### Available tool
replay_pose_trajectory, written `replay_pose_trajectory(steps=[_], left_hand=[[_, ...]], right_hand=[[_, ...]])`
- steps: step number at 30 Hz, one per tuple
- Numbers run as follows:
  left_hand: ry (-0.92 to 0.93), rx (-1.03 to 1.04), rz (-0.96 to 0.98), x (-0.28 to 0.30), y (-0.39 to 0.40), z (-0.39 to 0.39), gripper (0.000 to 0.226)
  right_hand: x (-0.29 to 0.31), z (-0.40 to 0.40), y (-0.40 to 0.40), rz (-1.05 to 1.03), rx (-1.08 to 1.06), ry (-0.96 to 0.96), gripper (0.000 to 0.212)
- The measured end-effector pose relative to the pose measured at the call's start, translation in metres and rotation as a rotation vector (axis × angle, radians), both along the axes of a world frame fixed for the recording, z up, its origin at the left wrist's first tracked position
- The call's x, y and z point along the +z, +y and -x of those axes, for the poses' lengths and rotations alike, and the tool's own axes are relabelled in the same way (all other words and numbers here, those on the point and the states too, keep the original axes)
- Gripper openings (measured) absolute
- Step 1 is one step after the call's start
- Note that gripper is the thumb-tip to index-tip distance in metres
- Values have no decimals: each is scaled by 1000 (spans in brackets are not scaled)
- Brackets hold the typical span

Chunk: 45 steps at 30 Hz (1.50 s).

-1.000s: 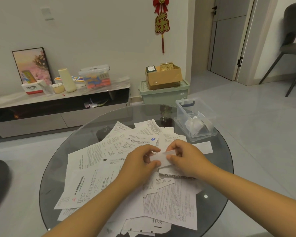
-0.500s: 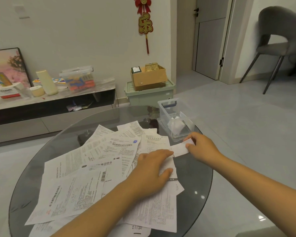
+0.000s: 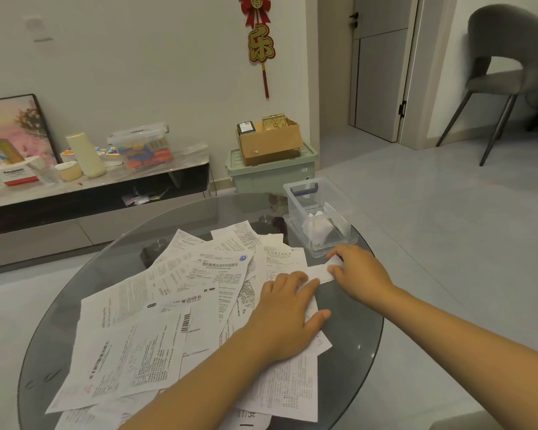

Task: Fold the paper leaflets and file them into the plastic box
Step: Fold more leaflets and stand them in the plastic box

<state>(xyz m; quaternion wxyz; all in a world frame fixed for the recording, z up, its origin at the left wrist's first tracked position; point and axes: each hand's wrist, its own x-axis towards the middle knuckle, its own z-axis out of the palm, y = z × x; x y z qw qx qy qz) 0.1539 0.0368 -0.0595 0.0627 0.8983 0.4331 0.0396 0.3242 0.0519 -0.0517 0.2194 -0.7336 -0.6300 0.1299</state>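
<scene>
Several printed paper leaflets (image 3: 168, 305) lie spread in a loose pile on the round glass table (image 3: 354, 352). My left hand (image 3: 289, 318) lies flat on the right side of the pile, fingers straight. My right hand (image 3: 359, 274) pinches a small folded white leaflet (image 3: 320, 272) just in front of the clear plastic box (image 3: 319, 215). The box stands open at the table's far right edge, with folded papers inside it.
A low TV bench (image 3: 90, 193) with bottles, a tissue box and a clear container stands at the back left. A green crate (image 3: 271, 173) with a cardboard box on top sits behind the table. A grey chair (image 3: 510, 79) stands at the right.
My hands have separated: the right one carried the folded leaflet toward the plastic box, while the left one dropped flat onto the pile. The camera view turned to the right.
</scene>
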Motion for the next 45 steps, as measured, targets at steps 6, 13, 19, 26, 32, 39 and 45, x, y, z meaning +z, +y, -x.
replay_pose_trajectory(steps=[6,13,19,26,32,39,45], left_hand=[[-18,22,39,6,0,-5,57],[-325,120,10,24,2,9,47],[-233,144,-39,34,-5,42,39],[-105,291,52,43,-18,90,57],[8,498,89,39,-31,123,73],[-195,458,245,28,-44,142,74],[-332,328,313,20,-50,142,80]], right_hand=[[3,1,-12,-167,51,-236,36],[15,22,-21,-259,151,-239,29],[20,47,-27,-250,247,-143,29],[20,81,-30,-237,400,-110,32],[16,106,-28,-185,484,-138,36],[8,120,-25,-152,535,-142,32],[13,122,-26,-164,568,-90,40]])
